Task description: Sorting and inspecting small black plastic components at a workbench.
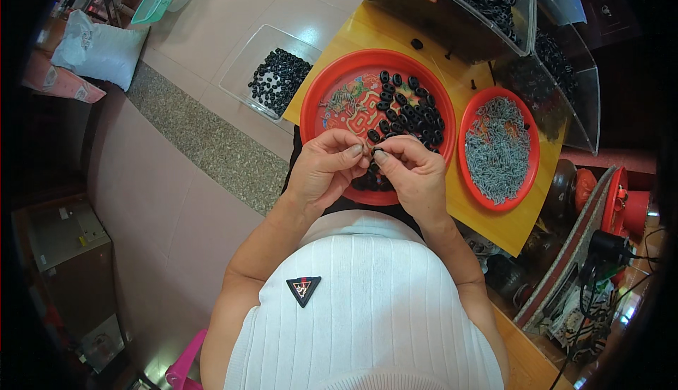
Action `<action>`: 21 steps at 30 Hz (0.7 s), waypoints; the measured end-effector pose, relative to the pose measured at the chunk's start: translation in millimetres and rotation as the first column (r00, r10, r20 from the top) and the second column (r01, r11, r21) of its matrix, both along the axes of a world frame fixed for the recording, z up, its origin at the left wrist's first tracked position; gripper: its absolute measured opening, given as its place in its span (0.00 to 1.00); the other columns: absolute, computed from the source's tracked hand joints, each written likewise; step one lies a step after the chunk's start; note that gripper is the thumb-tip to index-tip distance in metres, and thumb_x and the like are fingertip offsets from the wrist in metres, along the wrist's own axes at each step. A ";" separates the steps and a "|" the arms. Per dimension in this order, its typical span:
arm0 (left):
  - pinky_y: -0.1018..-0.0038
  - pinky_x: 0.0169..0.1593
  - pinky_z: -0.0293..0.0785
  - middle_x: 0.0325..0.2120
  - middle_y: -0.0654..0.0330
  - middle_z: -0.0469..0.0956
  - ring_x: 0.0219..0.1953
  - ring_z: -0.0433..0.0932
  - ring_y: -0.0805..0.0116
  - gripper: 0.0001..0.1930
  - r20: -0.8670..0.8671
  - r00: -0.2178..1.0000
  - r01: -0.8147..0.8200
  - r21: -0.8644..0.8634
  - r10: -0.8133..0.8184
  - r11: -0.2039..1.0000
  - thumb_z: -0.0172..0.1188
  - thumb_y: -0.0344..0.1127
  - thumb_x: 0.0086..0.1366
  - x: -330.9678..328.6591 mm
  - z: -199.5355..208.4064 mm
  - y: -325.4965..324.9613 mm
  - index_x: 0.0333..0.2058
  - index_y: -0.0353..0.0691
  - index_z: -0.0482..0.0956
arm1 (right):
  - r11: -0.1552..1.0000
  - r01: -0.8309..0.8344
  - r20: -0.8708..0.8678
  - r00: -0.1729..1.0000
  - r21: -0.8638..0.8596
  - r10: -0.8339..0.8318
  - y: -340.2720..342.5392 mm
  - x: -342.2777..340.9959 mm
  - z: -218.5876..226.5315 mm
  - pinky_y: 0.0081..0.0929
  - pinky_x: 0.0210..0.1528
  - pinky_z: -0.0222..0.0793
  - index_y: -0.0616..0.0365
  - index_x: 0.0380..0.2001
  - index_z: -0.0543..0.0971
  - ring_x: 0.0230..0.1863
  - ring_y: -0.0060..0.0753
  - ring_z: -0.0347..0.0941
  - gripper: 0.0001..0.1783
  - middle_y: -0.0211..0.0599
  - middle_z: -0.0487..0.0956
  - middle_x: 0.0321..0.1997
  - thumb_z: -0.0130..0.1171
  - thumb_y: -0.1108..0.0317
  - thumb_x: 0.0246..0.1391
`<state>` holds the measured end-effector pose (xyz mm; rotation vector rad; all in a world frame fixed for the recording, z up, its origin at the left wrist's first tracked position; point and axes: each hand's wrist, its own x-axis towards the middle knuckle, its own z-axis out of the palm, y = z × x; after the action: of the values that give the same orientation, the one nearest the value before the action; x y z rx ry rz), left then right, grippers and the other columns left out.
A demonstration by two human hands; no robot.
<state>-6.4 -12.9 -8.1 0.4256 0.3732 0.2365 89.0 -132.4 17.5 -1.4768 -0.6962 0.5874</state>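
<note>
My left hand and my right hand meet over the near side of a round red tray. Thumb and forefinger are pinched together on each. At the right fingertips shows a bit of a small black part, mostly covered by the fingers. What the left fingers pinch is too small to make out. Black oval pieces with slots crowd the tray's right side and reach under my hands. A loose pile of small grey screws lies at its left, on a printed pattern.
Right of the tray, a red oval dish holds many grey screws. Both stand on a yellow board. Clear bins of black parts rise behind. A clear box with black pieces sits lower left; a white sack lies beyond.
</note>
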 end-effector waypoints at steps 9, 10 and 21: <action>0.77 0.31 0.72 0.26 0.58 0.75 0.27 0.75 0.71 0.07 0.001 1.000 -0.027 -0.003 0.027 1.000 0.54 0.22 0.54 0.7 3.2 -0.9 0.33 0.37 0.71 | 0.999 0.005 -0.255 0.967 -0.034 -0.014 2.0 -6.8 14.8 0.15 0.30 0.70 0.66 0.33 0.73 0.28 0.17 0.71 0.06 0.33 0.75 0.28 0.51 0.79 0.49; 0.78 0.31 0.72 0.26 0.58 0.75 0.27 0.75 0.71 0.07 -0.011 0.999 -0.031 0.017 0.031 0.999 0.54 0.22 0.54 1.0 3.4 -0.9 0.34 0.37 0.71 | 0.999 0.005 -0.255 0.967 -0.035 -0.014 2.3 -7.0 14.4 0.15 0.30 0.70 0.66 0.33 0.73 0.28 0.17 0.71 0.06 0.33 0.75 0.28 0.51 0.79 0.49; 0.78 0.32 0.72 0.27 0.58 0.75 0.27 0.75 0.72 0.08 0.005 0.997 -0.082 0.165 0.082 0.983 0.55 0.21 0.53 -0.3 4.1 -3.6 0.33 0.35 0.71 | 0.994 -0.002 -0.159 0.987 -0.113 -0.016 2.2 -8.4 9.8 0.13 0.28 0.70 0.66 0.33 0.73 0.26 0.16 0.71 0.06 0.32 0.75 0.26 0.51 0.79 0.49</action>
<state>-6.6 -16.4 -4.1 0.5745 0.3750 0.3490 80.6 -130.2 27.3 -1.5171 -0.5400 0.7409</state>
